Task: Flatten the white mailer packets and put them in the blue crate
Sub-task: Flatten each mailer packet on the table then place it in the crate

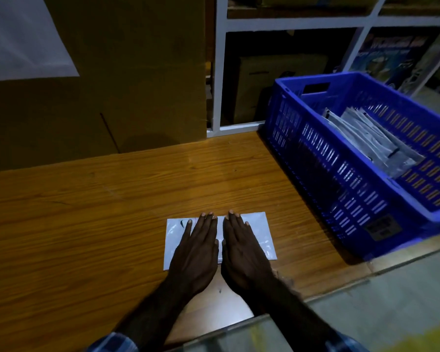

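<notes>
The wooden tabletop [87, 212] runs the width of the room, with a large cardboard box [127, 72] standing at its far left and a white shelving frame [220, 72] behind, holding a smaller carton in shadow. At the right sits the blue crate [315, 158], slatted plastic, angled to the tabletop edge; inside it lies a leaning stack of packets [371, 138] against the far wall, greyish in this light. One white mailer packet [258, 233] lies flat on the tabletop near the front edge, well apart from the crate. Both hands press upon it side by side: the left hand [197, 250] and the right hand [244, 250], each grip wide, fingers straight and palms down, holding nothing. Judgement: the packet appears thin, light and pliable, with a glossy film surface likely to slide under pressure; it should bend rather than break. Best taken by pinching a short edge or corner once flattened, since the flat face offers no purchase.
</notes>
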Tool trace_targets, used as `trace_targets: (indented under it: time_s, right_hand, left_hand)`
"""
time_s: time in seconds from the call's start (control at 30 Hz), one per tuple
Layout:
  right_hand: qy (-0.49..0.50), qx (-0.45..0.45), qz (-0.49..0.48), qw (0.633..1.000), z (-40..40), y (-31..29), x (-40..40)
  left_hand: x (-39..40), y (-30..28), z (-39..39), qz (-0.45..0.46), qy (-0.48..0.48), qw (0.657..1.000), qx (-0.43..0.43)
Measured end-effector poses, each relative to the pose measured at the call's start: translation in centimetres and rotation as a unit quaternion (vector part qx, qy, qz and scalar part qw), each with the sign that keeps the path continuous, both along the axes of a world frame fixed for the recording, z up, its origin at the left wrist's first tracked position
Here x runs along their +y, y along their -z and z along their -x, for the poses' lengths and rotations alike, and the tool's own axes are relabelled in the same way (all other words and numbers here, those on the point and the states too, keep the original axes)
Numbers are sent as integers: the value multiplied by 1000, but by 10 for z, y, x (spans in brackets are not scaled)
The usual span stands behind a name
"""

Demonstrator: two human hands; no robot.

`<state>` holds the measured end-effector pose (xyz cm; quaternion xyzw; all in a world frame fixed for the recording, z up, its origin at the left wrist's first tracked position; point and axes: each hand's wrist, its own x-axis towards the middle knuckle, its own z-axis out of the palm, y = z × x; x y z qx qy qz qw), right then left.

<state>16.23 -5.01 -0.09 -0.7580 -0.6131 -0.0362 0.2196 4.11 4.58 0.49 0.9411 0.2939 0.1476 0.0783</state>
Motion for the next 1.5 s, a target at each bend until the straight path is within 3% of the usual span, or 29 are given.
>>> trace_targets:
  time_s: [0.1,0.5,0.7,0.93,1.17,1.37,1.5]
  right_hand:
    - [7,9,-2,1000,10,4,-19]
    - [28,8,23,999,-1,-5,-11]
    - [35,11,24,999,-16,4,6]
    - [36,-20,11,999,-18,6,4]
    - [148,-6,90,985,-39,0,-12]
    - [115,-30,71,990,-35,-19,0]
    - [53,8,50,997,-8,-9,14]
  left_hand:
    - [-16,0,6,-8,11,999,-36]
    - [-17,-4,-8,-11,25,1000,-3]
    - [-3,-3,-26,-9,46,997,58]
    - [-2,0,-23,-2,32,998,47]
    - [12,-1,4,28,-13,998,54]
    - [16,-15,6,-7,-16,997,77]
    - [14,-14,-1,-1,-12,995,97]
